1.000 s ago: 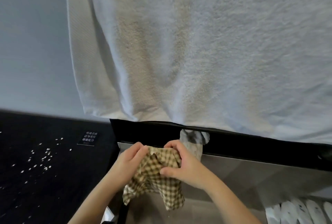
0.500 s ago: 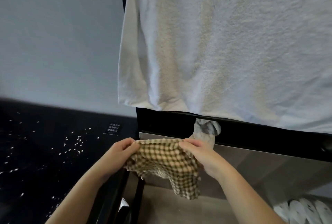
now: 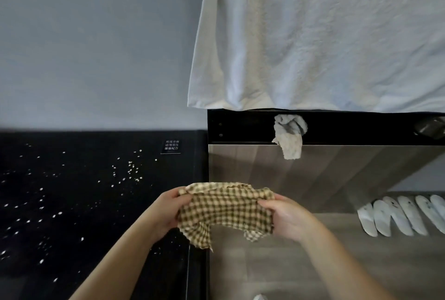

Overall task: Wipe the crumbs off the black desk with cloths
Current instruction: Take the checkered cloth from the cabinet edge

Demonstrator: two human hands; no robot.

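A brown-and-cream checked cloth (image 3: 226,210) is stretched between my hands in the air, just right of the desk's edge. My left hand (image 3: 168,213) grips its left side and my right hand (image 3: 286,215) grips its right side, and a loose corner hangs down below. The black desk (image 3: 72,203) fills the lower left and is scattered with several white crumbs (image 3: 131,170). A second, grey cloth (image 3: 290,137) hangs crumpled over a black rail farther back.
A large white towel (image 3: 325,34) hangs down across the upper right. Below it is a metal-lined recess (image 3: 349,174) with a row of white slippers (image 3: 404,215) on a wood floor. A small printed label (image 3: 171,146) sits at the desk's back right.
The cloth was bunched between my hands and has been pulled open wide. The view has swung left, so more of the desk and crumbs shows.
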